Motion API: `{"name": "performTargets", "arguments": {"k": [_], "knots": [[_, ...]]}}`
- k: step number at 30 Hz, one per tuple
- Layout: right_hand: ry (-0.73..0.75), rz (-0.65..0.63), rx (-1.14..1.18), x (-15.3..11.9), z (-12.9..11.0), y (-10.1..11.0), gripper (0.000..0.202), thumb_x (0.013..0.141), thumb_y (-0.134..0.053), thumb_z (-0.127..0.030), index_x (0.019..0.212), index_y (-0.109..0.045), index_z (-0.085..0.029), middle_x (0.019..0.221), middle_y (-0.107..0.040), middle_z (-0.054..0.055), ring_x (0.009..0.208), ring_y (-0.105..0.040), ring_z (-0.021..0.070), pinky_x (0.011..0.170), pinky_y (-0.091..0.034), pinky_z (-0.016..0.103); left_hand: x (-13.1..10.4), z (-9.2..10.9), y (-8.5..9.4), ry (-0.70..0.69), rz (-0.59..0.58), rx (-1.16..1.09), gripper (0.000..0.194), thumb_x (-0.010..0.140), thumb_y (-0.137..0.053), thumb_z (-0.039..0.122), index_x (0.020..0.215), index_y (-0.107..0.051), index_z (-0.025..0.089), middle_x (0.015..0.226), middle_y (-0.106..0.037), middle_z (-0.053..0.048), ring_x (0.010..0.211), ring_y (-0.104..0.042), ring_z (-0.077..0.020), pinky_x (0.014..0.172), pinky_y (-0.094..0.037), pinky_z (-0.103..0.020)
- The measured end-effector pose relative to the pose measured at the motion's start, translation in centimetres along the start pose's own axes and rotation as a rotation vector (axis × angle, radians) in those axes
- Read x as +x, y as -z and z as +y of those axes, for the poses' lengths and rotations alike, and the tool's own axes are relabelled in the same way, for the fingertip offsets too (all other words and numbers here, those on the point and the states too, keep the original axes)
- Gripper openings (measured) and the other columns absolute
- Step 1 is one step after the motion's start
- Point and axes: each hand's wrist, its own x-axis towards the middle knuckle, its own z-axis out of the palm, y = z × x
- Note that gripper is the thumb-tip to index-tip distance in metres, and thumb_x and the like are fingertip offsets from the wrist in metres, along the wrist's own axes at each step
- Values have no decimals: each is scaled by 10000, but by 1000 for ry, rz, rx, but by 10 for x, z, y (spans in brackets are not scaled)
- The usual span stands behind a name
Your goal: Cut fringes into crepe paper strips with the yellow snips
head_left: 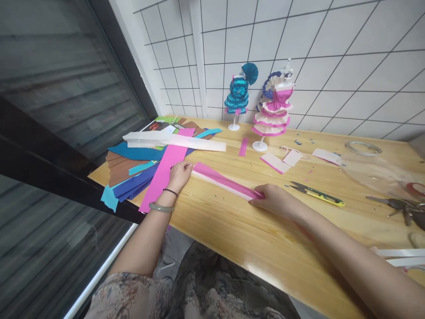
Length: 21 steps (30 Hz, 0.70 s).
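A long strip of pink crepe paper (226,179) with a white edge along its near side stretches between my two hands, just over the wooden table. My left hand (181,175) pinches its left end, fingers closed. At the other end my right hand (270,199) grips the strip between thumb and fingers. Beside my left wrist lies a wide bright pink paper strip (166,170). To the right of my right hand are thread snips (303,188) and a yellow utility knife (327,198).
Blue, brown and white paper strips (199,142) pile up at the left. Two small dress stands, one teal (237,98) and one pink and white (272,117), stand at the back. Cut pieces (275,162), a tape roll (363,148) and keys (410,210) lie right.
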Motion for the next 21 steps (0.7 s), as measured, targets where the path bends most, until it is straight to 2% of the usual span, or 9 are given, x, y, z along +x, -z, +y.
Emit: {"name": "performTargets", "arguments": {"k": [7,11,13,16,19,21], "knots": [[64,-28,49,-1,-2,2,198,735,-515,-351,698,-642,-203,672,-638,17,641,-565,177,557,-361,252,2,-6,-2,-10,9,-53,236,781,-461,321,803,-654,186,831,-671,-54,800,-588,-194,758,-431,-306],[59,-2,47,1,-3,-1,208,734,-530,-360,775,-660,-203,734,-653,30,668,-562,178,580,-363,255,4,-10,-7,-45,13,-108,280,745,-441,169,951,-631,167,954,-661,-66,889,-587,-184,822,-442,-315],[57,9,44,3,-3,-3,218,741,-528,-361,804,-663,-203,737,-654,36,660,-558,175,579,-361,254,3,-10,-9,-78,-2,-132,383,682,-435,80,1015,-607,160,979,-654,-61,917,-584,-174,847,-446,-314],[55,27,5,5,-2,-6,245,763,-496,-389,749,-643,-194,697,-640,40,622,-543,166,555,-350,249,-1,-8,-10,-175,-67,-171,529,596,-410,3,1068,-581,170,983,-648,-45,959,-573,-169,881,-443,-318],[56,43,-19,4,-3,-7,265,778,-472,-408,706,-611,-194,701,-640,47,624,-547,168,546,-345,246,-5,-5,-8,-283,-120,-181,563,581,-397,-3,1089,-568,169,1015,-636,-48,1009,-549,-177,932,-414,-331],[63,43,-12,3,-3,-8,266,783,-463,-407,708,-605,-194,716,-643,51,639,-556,173,553,-347,247,-7,-3,-7,-306,-124,-155,542,597,-416,19,1094,-567,171,1067,-619,-49,1046,-526,-189,958,-393,-337]]}}
